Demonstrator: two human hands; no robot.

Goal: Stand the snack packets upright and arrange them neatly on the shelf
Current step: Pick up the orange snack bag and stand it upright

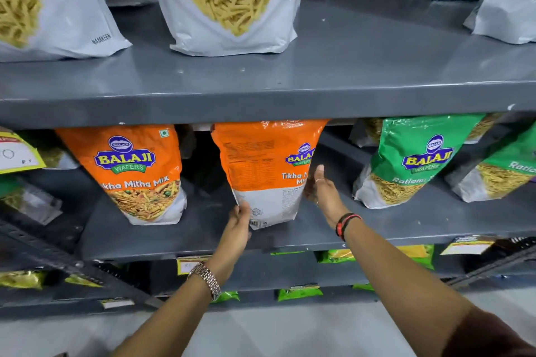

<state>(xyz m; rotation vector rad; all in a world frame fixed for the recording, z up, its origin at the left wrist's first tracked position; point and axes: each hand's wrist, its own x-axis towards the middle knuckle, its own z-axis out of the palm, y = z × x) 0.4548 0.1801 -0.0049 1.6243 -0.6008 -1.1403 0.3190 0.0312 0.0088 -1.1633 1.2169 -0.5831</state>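
Observation:
An orange Tikha Mitha Mix packet (pixel 261 165) stands upright in the middle of the grey middle shelf (pixel 304 238), turned so its side panel faces me. My left hand (pixel 239 222) grips its lower left corner. My right hand (pixel 322 188) presses flat against its right side, fingers spread. A second orange packet (pixel 136 171) stands upright to the left. Two green Ratlami Sev packets (pixel 412 159) (pixel 504 171) stand to the right.
Large white packets of yellow sev (pixel 232 0) stand on the upper shelf (pixel 261 104). Small green and yellow packets (pixel 298 291) lie on the lower shelves. A yellow-labelled packet (pixel 17 151) sits at the far left. Gaps separate the packets on the middle shelf.

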